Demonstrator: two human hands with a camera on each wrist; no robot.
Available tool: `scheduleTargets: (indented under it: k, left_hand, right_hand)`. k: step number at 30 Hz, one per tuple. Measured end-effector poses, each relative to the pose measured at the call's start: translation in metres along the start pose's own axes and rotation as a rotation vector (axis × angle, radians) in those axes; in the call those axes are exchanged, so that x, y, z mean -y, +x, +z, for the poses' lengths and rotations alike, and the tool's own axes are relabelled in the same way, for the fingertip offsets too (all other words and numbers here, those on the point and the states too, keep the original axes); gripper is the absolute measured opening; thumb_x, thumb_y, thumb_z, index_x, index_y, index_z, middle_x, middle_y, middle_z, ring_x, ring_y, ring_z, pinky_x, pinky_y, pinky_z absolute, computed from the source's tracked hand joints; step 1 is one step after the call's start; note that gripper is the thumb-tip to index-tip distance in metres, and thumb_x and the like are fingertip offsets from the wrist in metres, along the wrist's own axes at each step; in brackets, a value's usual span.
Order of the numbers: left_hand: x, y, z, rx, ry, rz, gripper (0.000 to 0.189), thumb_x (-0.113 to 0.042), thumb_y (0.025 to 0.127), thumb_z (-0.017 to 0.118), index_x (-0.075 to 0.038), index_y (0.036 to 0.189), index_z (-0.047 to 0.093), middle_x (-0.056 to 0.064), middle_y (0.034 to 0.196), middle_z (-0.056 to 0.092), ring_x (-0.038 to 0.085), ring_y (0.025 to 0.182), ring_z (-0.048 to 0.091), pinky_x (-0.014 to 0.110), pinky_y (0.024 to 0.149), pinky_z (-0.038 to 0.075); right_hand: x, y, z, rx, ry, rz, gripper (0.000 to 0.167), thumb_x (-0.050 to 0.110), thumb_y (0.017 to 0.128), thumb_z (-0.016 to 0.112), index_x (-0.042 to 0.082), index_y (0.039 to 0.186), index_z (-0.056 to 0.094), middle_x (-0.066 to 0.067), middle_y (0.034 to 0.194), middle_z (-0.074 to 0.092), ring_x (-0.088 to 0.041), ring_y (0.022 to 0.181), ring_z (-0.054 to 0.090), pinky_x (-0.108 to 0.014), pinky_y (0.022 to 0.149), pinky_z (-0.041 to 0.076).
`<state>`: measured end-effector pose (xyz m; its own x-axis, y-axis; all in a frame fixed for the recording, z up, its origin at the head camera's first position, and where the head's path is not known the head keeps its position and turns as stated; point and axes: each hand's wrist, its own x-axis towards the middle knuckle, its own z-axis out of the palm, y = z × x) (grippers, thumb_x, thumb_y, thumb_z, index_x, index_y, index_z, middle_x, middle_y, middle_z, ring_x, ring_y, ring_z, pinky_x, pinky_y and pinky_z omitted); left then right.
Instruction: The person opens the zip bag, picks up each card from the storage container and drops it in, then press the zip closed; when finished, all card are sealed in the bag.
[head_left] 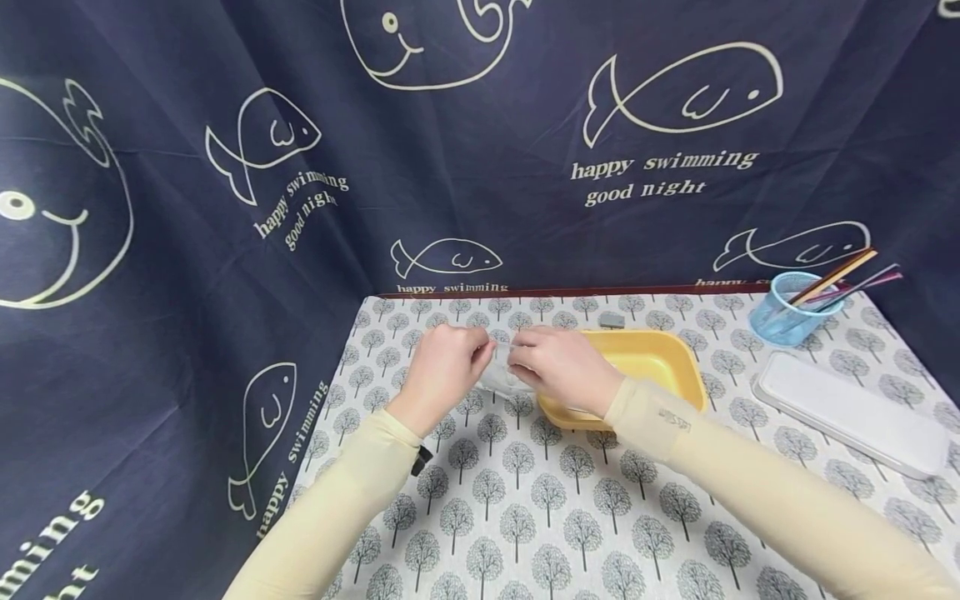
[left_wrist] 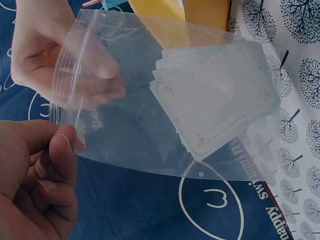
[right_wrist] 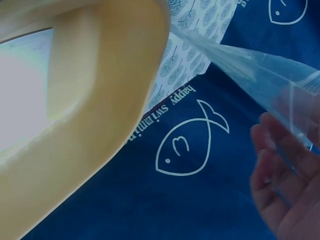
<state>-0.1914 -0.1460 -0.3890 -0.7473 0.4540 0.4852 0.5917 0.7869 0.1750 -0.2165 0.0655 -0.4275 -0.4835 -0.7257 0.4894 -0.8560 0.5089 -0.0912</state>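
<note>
A clear zip bag (left_wrist: 130,130) hangs between the two hands, its zip strip at the left in the left wrist view. Fanned inside it is a stack of whitish cards (left_wrist: 215,95) with faint corner patterns. My left hand (left_wrist: 40,175) pinches the lower end of the zip edge between thumb and fingers; the head view shows this left hand (head_left: 446,371) too. Through the plastic I see the fingers of my right hand (left_wrist: 45,65). They lie behind the bag's upper part, loosely bent. In the right wrist view the right hand (right_wrist: 290,175) is partly cut off beside the bag.
A yellow tray (head_left: 686,367) stands under the right forearm with a white flat item (right_wrist: 25,85) in it. At the right are a blue mesh cup (head_left: 783,321) with sticks and a white case (head_left: 847,412). A small grey block (head_left: 611,320) lies behind the tray.
</note>
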Motion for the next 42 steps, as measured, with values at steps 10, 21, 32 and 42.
scheduleTargets:
  k: [10, 21, 32, 42]
  left_hand:
    - [0.003, -0.003, 0.001, -0.013, -0.002, -0.001, 0.026, -0.012, 0.097, 0.074, -0.013, 0.071, 0.068, -0.003, 0.060, 0.063, 0.010, 0.052, 0.058, 0.028, 0.056, 0.052]
    - [0.004, -0.004, 0.000, -0.022, -0.008, -0.010, 0.030, -0.011, 0.097, 0.074, -0.015, 0.068, 0.065, -0.006, 0.058, 0.060, 0.009, 0.052, 0.055, 0.030, 0.057, 0.053]
    - [0.002, -0.004, -0.003, -0.008, -0.015, -0.020, 0.027, -0.012, 0.097, 0.073, -0.013, 0.071, 0.068, -0.005, 0.060, 0.063, 0.010, 0.052, 0.057, 0.029, 0.057, 0.053]
    - [0.001, -0.005, -0.003, -0.001, -0.014, -0.025, 0.023, -0.011, 0.096, 0.075, -0.012, 0.074, 0.071, -0.003, 0.061, 0.065, 0.009, 0.052, 0.058, 0.029, 0.058, 0.054]
  right_hand:
    - [-0.007, -0.013, -0.015, -0.130, 0.069, 0.000, 0.008, 0.017, 0.094, 0.070, 0.012, 0.099, 0.074, 0.000, 0.096, 0.077, -0.018, 0.084, 0.073, -0.036, 0.076, 0.060]
    - [-0.038, -0.029, -0.037, -0.060, 0.065, 0.125, 0.007, 0.013, 0.094, 0.066, 0.014, 0.092, 0.073, 0.003, 0.086, 0.074, -0.016, 0.073, 0.069, -0.035, 0.063, 0.056]
    - [-0.087, -0.055, -0.012, 0.261, -0.023, 0.308, 0.013, 0.008, 0.090, 0.073, 0.018, 0.081, 0.072, 0.003, 0.082, 0.071, -0.016, 0.071, 0.062, -0.040, 0.062, 0.055]
    - [-0.104, -0.068, 0.009, 0.441, -0.032, 0.344, 0.026, 0.006, 0.087, 0.077, 0.019, 0.071, 0.061, 0.006, 0.067, 0.053, -0.015, 0.060, 0.049, -0.035, 0.055, 0.047]
